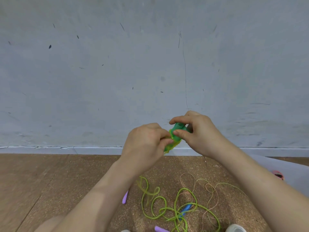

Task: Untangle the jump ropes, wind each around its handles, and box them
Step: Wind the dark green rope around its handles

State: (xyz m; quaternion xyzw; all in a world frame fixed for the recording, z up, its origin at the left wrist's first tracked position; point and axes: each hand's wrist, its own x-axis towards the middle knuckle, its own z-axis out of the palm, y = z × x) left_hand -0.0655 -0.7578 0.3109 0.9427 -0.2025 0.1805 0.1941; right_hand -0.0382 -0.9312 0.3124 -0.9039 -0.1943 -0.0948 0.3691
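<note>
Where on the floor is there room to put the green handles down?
Left floor, between skirting and left arm, is bare. Crowded right of that arm: green cord, pink cord, blue handle, purple handles.

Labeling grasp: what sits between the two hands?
Head view: the paired green handles, green rope wound round them, left hand and right hand both gripping.

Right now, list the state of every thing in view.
green handles, held together, raised.
green rope, partly wound, rest tangled on floor.
pink rope, loose, tangled with green.
blue handle, lying under rope loops.
purple handles, lying on floor.
left hand, grips wound rope.
right hand, pinches green handles.
</note>
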